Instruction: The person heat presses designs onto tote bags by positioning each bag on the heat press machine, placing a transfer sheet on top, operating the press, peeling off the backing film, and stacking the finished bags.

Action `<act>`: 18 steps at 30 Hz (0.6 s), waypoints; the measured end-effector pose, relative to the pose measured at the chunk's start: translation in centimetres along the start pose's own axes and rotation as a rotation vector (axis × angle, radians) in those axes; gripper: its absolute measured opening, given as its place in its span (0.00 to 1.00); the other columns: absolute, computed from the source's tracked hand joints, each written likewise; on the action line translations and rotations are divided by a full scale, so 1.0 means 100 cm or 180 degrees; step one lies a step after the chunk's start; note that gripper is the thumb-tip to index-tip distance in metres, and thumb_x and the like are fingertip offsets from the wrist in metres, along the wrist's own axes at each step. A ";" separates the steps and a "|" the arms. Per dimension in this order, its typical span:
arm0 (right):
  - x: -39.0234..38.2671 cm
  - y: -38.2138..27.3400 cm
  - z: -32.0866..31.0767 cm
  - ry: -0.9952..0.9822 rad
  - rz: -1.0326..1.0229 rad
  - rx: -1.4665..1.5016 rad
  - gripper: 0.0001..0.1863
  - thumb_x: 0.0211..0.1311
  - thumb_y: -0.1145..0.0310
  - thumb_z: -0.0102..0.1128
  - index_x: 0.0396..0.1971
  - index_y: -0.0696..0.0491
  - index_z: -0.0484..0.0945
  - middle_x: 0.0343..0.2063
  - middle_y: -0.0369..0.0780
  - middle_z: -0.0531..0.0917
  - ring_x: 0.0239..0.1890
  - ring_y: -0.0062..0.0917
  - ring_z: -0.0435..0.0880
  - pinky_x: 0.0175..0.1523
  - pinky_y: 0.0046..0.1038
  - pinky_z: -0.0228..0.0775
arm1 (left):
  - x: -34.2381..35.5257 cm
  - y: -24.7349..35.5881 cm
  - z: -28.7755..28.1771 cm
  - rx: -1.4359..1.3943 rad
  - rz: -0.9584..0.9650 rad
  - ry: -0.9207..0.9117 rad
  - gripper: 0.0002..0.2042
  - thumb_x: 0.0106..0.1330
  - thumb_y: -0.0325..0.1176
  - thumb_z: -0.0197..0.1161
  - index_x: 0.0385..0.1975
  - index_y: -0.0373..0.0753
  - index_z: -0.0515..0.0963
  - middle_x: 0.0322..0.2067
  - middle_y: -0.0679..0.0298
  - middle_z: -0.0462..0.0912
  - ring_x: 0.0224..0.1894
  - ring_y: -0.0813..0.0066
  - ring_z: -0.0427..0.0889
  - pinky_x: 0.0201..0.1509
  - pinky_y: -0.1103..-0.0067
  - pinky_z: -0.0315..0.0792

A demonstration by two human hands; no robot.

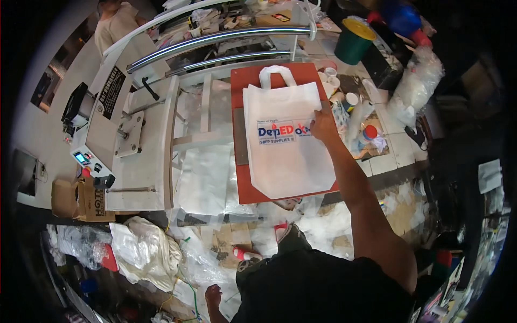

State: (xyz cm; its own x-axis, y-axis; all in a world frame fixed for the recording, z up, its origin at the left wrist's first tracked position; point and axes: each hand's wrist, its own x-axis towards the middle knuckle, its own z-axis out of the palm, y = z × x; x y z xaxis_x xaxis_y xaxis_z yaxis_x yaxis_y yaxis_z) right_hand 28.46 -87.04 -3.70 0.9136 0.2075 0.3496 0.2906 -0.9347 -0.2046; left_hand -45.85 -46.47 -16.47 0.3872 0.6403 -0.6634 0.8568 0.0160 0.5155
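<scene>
A white fabric tote bag (280, 167) with blue and red printing lies on the red platen (239, 196) of a press machine, its handles at the far end. My right hand (323, 124) is at the bag's upper right edge beside the print, fingers bent and closed on it. Low in the picture, away from the platen, my left hand (213, 295) hangs with curled fingers; what they hold, if anything, I cannot make out.
The press head with control panel (86, 159) stands left, steel rails (215, 37) beyond. Jars (369, 133), a green bucket (350, 46) and wrapped rolls (412, 86) are right. Plastic bundles (142, 250) and a cardboard box (70, 196) sit lower left. A person (116, 29) stands back left.
</scene>
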 end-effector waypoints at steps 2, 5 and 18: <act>0.008 0.011 0.005 -0.0066 0.0095 -0.0074 0.14 0.49 0.70 0.63 0.36 0.61 0.82 0.39 0.52 0.84 0.45 0.44 0.83 0.54 0.39 0.74 | -0.011 -0.003 0.008 0.0054 -0.0078 -0.0159 0.10 0.66 0.34 0.55 0.38 0.36 0.81 0.29 0.61 0.83 0.26 0.72 0.83 0.26 0.77 0.75; 0.020 0.011 0.007 -0.0131 0.0604 0.0714 0.09 0.49 0.69 0.63 0.29 0.58 0.84 0.32 0.50 0.85 0.38 0.43 0.85 0.47 0.39 0.77 | -0.021 -0.025 0.008 0.0325 -0.0385 -0.0365 0.10 0.66 0.33 0.56 0.42 0.39 0.80 0.31 0.63 0.82 0.26 0.73 0.83 0.21 0.79 0.71; -0.241 -0.132 -0.077 -0.3026 -0.2530 0.1657 0.12 0.48 0.66 0.62 0.30 0.57 0.77 0.37 0.49 0.78 0.46 0.44 0.77 0.47 0.43 0.73 | 0.008 0.094 0.033 0.0774 0.1431 0.0182 0.13 0.66 0.38 0.58 0.42 0.36 0.81 0.34 0.50 0.85 0.40 0.53 0.85 0.46 0.65 0.77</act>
State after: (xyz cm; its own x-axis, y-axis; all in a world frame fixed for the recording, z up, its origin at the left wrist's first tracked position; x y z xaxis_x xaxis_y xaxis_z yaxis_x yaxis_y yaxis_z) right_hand 0.39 -81.95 -2.43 0.2280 0.9555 -0.1871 0.7099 -0.2946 -0.6397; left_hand -36.33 -48.39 -13.91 0.7222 0.5839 -0.3709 0.6669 -0.4453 0.5975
